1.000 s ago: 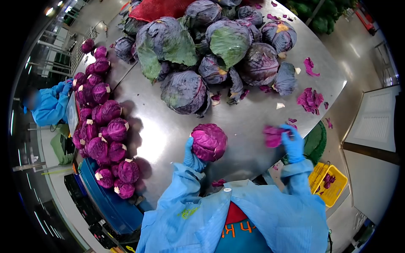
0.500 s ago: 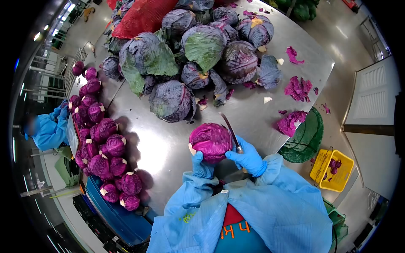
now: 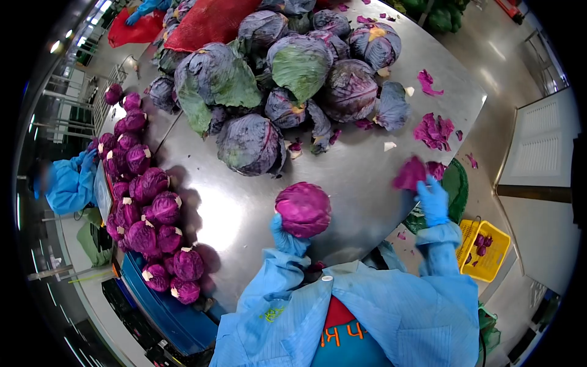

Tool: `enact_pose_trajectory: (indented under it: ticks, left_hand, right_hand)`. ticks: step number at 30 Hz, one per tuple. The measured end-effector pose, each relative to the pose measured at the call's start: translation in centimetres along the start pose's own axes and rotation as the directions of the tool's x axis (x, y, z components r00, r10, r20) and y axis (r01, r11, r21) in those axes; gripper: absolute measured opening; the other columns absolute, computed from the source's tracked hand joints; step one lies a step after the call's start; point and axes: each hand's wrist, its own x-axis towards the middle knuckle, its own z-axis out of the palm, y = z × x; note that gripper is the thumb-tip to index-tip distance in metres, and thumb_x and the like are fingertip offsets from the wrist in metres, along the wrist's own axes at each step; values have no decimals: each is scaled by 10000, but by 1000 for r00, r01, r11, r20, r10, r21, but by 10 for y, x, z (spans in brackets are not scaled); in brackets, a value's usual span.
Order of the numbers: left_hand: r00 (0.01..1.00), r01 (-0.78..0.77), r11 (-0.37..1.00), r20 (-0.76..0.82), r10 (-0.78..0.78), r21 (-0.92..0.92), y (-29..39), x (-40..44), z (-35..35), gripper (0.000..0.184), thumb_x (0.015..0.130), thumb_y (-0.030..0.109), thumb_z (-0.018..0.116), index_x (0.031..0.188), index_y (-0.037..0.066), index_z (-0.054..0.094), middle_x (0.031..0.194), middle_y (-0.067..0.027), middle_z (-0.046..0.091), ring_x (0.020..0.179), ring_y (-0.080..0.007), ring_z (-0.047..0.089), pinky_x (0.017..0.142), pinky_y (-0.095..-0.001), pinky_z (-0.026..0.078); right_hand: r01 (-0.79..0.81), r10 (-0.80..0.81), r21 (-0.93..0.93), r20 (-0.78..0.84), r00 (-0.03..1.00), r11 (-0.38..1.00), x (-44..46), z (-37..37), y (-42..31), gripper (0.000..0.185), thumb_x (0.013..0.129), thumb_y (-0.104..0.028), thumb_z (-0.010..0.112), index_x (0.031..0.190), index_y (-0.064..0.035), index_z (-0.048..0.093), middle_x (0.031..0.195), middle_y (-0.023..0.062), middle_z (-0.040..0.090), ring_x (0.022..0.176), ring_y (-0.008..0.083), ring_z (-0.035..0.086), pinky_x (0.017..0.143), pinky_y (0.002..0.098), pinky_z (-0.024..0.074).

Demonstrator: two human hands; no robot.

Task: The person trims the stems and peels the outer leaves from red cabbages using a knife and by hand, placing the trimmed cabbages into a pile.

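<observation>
A peeled red cabbage [image 3: 302,209] rests in my left hand [image 3: 287,237], whose gloved fingers close around its lower left side. My right hand [image 3: 433,200] reaches out over the table's right corner, blurred by motion, with a torn purple cabbage leaf [image 3: 409,174] at its fingertips. Just behind that leaf lies another purple leaf piece [image 3: 436,169]. The knife cannot be seen now. Beyond the held cabbage, untrimmed cabbages [image 3: 251,145] with dull outer leaves are heaped on the steel table [image 3: 244,211].
Several peeled cabbages [image 3: 142,235] line the left side, above a blue bin [image 3: 162,312]. Below the right corner stand a green mesh container [image 3: 455,183] and a yellow basket [image 3: 494,257] with purple scraps. Red net sacks [image 3: 214,24] lie at the back; a co-worker [image 3: 70,183] stands left.
My right hand has left the cabbage and swung right to the table corner with a leaf. The knife has gone from view. A sleeve and hand with a red sack have appeared at upper left.
</observation>
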Motion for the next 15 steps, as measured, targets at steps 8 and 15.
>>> enact_pose_trajectory:
  ticks: [8,15]
  left_hand:
    - [910,-412,-13,412,51,911,-20,19,29,1240,537,336,912,1463,-21,170,1406,-229,323,1272,-338,405,1076,-415,344]
    - [848,-402,-503,519,111,765,-49,22,48,1123,566,305,880,1439,-7,246,1449,-290,267,1311,-430,357,1086,-444,334]
  right_hand:
    - [194,-298,-530,-118,947,826,-36,-12,-40,432,971,-460,477,1182,-106,606,835,135,688,755,321,664,684,425,508]
    - [507,-349,-337,430,832,793,-86,54,-67,446,952,-493,483,852,-83,627,739,156,624,678,359,623,610,433,489]
